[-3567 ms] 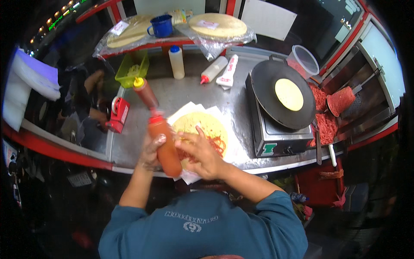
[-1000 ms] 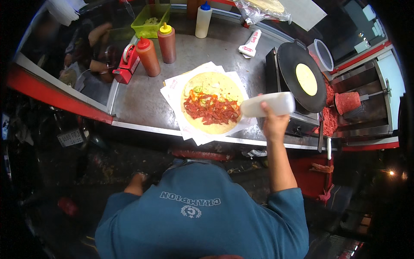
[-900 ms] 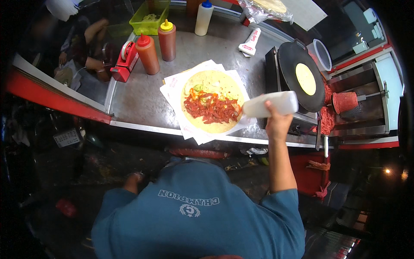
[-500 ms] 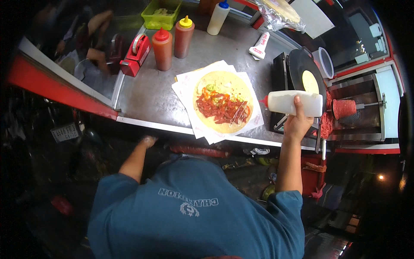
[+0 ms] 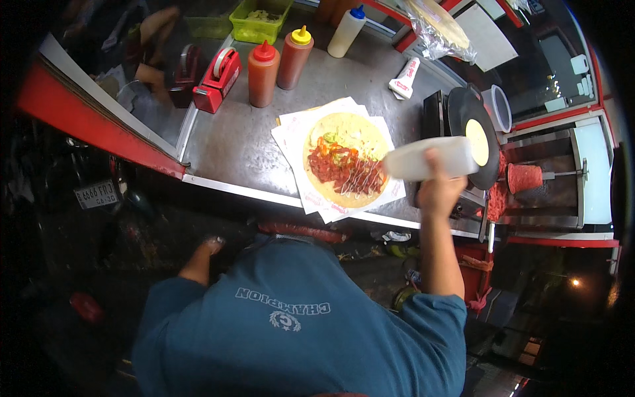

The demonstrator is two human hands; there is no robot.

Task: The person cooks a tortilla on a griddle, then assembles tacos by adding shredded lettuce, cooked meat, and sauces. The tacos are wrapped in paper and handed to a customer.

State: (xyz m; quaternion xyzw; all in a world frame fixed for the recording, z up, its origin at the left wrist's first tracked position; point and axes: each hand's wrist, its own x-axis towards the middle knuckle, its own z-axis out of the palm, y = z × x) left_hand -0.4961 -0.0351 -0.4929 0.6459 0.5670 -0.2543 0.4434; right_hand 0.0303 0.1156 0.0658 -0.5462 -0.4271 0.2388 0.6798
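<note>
A white squeeze bottle [image 5: 423, 157] lies nearly level in my right hand [image 5: 440, 192], its tip pointing left over the edge of a round flatbread [image 5: 377, 135]; both are smeared by motion. Shredded reddish meat [image 5: 331, 171], some greens and orange sauce lie across the flatbread's middle. Thin white sauce lines zigzag over the right part of the meat. White paper sheets [image 5: 296, 142] are spread under the flatbread on the metal counter [image 5: 225, 149]. Low beside my body, off the counter's front edge, hangs my left hand [image 5: 213, 245]; its fingers are too dark to make out.
Red-capped [image 5: 263, 74] and yellow-capped [image 5: 295, 58] sauce bottles stand behind the flatbread, near a red tape dispenser [image 5: 217, 81]. A blue-capped bottle [image 5: 346, 32] and a green basket [image 5: 261, 25] are farther back. At right, a round griddle [image 5: 458, 112] carries another flatbread, beside a meat spit [image 5: 524, 178].
My right hand has moved left with the squeeze bottle, bringing its tip to the flatbread. More white sauce lines now cover the meat. The view has shifted slightly.
</note>
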